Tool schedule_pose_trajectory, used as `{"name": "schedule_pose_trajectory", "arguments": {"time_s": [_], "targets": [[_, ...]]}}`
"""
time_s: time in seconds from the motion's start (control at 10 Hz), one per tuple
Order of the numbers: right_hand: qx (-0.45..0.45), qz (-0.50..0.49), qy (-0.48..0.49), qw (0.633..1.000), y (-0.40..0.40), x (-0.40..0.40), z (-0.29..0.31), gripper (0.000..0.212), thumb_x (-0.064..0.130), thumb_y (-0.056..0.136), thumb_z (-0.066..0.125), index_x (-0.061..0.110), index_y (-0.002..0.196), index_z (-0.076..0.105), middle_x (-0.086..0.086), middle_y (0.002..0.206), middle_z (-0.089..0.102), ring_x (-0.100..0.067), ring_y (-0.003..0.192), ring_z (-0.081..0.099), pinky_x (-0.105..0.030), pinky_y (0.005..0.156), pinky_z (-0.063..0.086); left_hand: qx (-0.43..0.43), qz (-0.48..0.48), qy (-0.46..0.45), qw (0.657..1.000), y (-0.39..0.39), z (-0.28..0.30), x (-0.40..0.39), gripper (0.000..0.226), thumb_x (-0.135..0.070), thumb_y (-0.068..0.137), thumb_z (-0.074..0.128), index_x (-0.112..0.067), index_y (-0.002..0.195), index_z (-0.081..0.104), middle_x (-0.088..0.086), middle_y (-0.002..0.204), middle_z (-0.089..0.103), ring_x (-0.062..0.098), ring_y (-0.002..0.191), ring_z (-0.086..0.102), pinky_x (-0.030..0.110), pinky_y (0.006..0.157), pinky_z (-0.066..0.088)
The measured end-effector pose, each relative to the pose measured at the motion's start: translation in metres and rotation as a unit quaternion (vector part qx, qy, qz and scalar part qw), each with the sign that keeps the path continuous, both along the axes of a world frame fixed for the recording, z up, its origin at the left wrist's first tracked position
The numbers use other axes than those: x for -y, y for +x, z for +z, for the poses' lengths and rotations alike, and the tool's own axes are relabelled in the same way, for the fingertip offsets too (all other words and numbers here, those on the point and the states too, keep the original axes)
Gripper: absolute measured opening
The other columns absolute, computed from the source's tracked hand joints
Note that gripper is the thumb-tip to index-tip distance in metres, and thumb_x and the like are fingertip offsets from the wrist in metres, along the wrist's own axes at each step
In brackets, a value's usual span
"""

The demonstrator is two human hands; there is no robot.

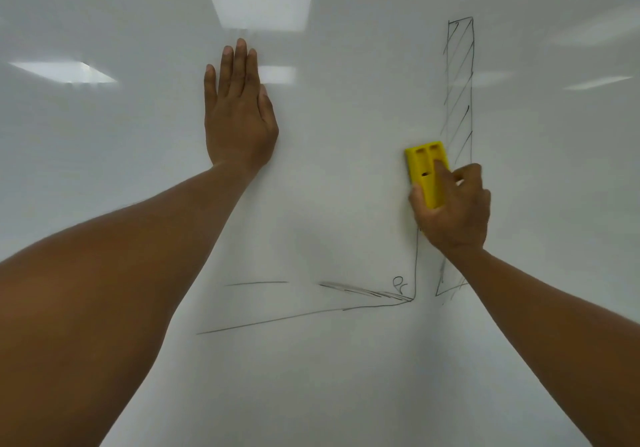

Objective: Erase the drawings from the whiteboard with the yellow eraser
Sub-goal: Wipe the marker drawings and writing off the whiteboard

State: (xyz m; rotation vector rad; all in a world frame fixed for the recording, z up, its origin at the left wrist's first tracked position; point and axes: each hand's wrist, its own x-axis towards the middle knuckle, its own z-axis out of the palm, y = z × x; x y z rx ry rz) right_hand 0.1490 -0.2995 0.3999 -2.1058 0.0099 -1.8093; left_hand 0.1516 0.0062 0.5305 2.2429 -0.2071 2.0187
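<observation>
Wiping mid-job, your right hand (450,207) clamps the yellow eraser (426,172) against the whiteboard (329,134), just beside the hatched bar (459,100); your left hand (239,110) rests flat, fingers together. Next, probably sweep right across that bar

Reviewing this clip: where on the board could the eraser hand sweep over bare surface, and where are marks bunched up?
Bare: the whiteboard between the flat left hand and the yellow eraser held in the right hand, and everything below the long slanted line. Crowded: the hatched column right of the eraser, and the corner scribbles.
</observation>
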Motion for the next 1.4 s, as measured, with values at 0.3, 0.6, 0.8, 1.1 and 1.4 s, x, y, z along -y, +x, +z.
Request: {"name": "schedule_pose_trajectory", "arguments": {"time_s": [0.3,0.6,0.8,1.1,1.4], "targets": [[-0.033,0.056,0.028,0.997,-0.007,-0.021,-0.009,0.055,0.053,0.086,0.058,0.019,0.130,0.052,-0.009,0.099,0.040,-0.030,0.071,0.050,-0.039,0.063,0.050,0.001,-0.003,-0.001,1.000,0.001,-0.001,0.000,0.055,-0.026,0.106,0.018,-0.010,0.158,0.015,0.005,0.167,0.012,0.019,0.154,0.006,0.040,0.126,0.001],[0.030,0.036,-0.281,0.958,-0.007,-0.029,-0.022,0.056,0.052,0.085,0.053,0.016,0.127,0.056,-0.010,0.090,0.046,-0.018,0.069,0.034,-0.032,0.057,0.040,0.004,-0.008,0.000,1.000,0.003,-0.002,-0.001,0.055,-0.025,0.106,0.018,-0.009,0.158,0.016,0.005,0.167,0.013,0.019,0.154,0.007,0.040,0.126,0.001],[0.000,0.026,-0.010,1.000,-0.007,-0.046,-0.017,0.057,0.054,0.086,0.048,0.016,0.128,0.053,-0.010,0.093,0.042,-0.021,0.066,0.037,-0.030,0.060,0.039,0.005,-0.006,0.000,1.000,0.001,-0.003,-0.001,0.055,-0.024,0.105,0.019,-0.009,0.158,0.018,0.006,0.166,0.014,0.020,0.154,0.009,0.041,0.126,0.003],[0.039,0.140,-0.395,0.907,-0.020,-0.127,-0.028,0.054,0.049,0.078,0.060,0.015,0.120,0.063,-0.013,0.090,0.052,-0.030,0.074,0.049,-0.036,0.064,0.037,0.012,-0.005,0.005,1.000,-0.001,-0.005,-0.002,0.055,-0.024,0.105,0.020,-0.008,0.157,0.021,0.007,0.166,0.017,0.021,0.154,0.012,0.040,0.126,0.003],[0.067,0.164,-0.471,0.864,-0.015,-0.166,-0.027,0.046,0.048,0.081,0.057,0.017,0.113,0.065,-0.008,0.088,0.050,-0.025,0.073,0.042,-0.035,0.063,0.031,-0.001,0.007,0.016,1.000,-0.004,-0.009,-0.005,0.055,-0.025,0.105,0.018,-0.008,0.158,0.017,0.006,0.166,0.015,0.020,0.154,0.009,0.039,0.126,0.002]]}}
